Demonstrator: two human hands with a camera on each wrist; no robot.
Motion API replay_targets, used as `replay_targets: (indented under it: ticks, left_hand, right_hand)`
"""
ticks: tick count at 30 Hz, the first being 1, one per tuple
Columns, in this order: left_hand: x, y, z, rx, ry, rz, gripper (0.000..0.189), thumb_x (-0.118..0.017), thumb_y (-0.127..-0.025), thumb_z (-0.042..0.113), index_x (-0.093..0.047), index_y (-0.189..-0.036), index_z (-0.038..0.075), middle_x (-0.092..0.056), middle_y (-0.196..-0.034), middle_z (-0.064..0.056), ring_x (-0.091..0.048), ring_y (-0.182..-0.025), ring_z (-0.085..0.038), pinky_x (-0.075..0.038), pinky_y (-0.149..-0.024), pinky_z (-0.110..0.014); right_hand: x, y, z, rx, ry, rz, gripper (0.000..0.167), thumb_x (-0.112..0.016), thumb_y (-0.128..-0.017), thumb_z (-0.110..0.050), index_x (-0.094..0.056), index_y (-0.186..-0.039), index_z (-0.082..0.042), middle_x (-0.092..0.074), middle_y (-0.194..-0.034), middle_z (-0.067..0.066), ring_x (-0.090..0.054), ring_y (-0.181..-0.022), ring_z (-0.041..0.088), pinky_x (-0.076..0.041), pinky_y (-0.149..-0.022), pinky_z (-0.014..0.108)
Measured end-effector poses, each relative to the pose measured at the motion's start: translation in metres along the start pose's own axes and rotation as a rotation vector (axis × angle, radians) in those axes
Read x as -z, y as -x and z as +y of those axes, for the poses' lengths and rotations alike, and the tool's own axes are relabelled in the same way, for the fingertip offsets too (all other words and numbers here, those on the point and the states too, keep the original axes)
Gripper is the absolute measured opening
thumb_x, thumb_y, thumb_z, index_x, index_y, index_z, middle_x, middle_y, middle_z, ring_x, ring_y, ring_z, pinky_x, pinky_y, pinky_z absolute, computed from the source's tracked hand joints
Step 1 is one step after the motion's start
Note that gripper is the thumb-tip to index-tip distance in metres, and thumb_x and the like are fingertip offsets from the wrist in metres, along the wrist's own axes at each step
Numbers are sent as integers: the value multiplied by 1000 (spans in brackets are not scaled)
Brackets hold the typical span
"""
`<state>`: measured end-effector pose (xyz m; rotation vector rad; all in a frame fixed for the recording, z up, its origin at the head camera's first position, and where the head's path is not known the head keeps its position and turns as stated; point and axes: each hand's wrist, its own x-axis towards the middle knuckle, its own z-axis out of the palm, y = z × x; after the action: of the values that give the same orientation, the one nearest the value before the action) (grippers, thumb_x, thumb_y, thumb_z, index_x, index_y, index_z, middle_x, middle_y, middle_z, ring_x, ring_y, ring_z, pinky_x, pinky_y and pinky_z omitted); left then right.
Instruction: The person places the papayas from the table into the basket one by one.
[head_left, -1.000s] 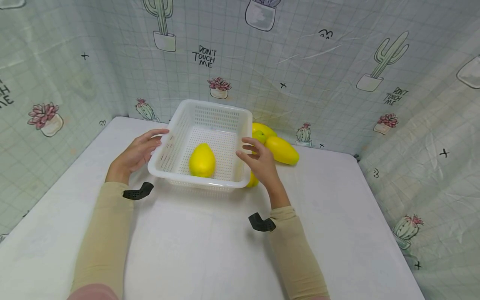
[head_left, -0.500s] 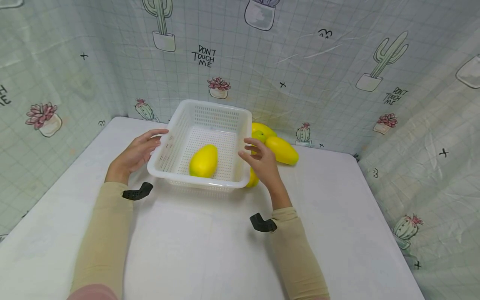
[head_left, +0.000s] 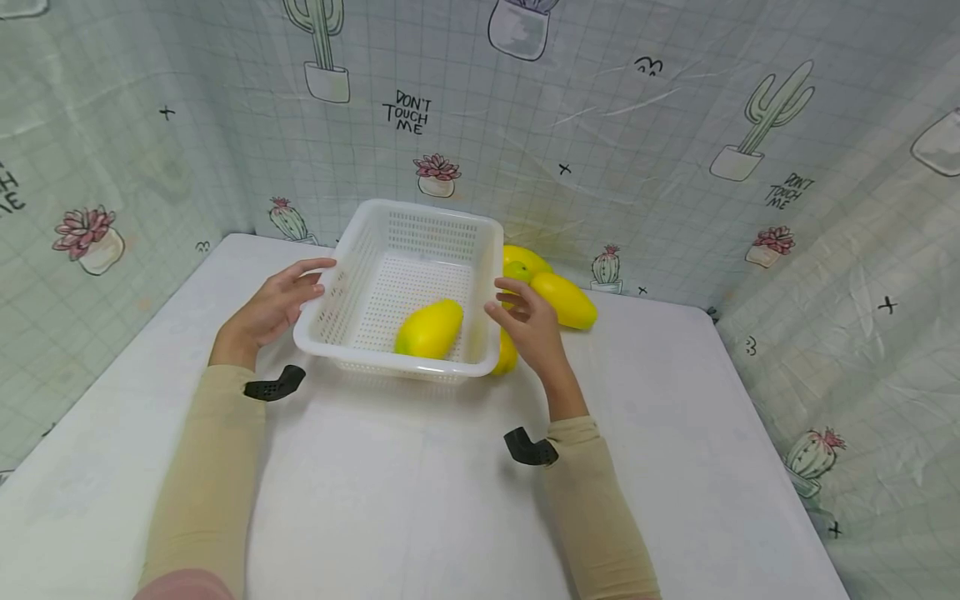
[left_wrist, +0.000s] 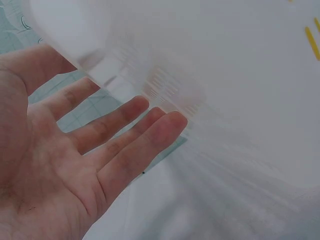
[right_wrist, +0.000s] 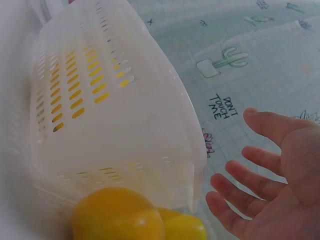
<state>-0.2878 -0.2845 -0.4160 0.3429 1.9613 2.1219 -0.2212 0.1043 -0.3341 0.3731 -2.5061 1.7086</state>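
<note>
On the white worktop [head_left: 405, 492], the head view shows a white plastic basket [head_left: 420, 267] ahead of the person, perforated on its floor and walls. One yellow fruit [head_left: 430, 330] lies inside it on its side, close to the near wall and toward the right corner, with a greenish tint at its lower left end. Just beyond the basket's right wall lie more yellow fruits [head_left: 562, 302], two near the far edge of the worktop and one by the near right corner, partly hidden by the basket. The left hand [head_left: 273, 304] is at the basket's left rim, and the right hand [head_left: 532, 325] is at the right rim, between the basket and the outer fruits. Both forearms wear beige sleeves [head_left: 198, 483], with a black wrist device [head_left: 275, 384] at each cuff. Behind the worktop hangs a pale checked sheet [head_left: 637, 167] printed with potted cacti.

From the left wrist, the palm is turned to the camera and the fingers [left_wrist: 165, 132] are extended and spread, released, with their tips along the edge of the basket wall. Firm contact cannot be confirmed. Yellow shows through slots at upper right.

From the right wrist, the fingers are slightly bent, spread and released, just beside the basket rim with a narrow gap. Two outer fruits show below the slotted wall, and yellow is visible through its slots.
</note>
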Motion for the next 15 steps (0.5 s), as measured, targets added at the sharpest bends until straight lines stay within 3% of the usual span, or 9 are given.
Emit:
replay_targets:
  ticks: [15]
  left_hand:
    - [-3, 0, 3, 35, -37, 44, 50, -53, -99, 13, -38, -147, 18, -46, -137, 1, -62, -107, -11, -57, -82, -25]
  right_hand:
    - [7, 3, 12, -3, -12, 16, 46, -66, -92, -15, -53, -132, 3, -55, -135, 23, -53, -124, 42, -45, -105, 49]
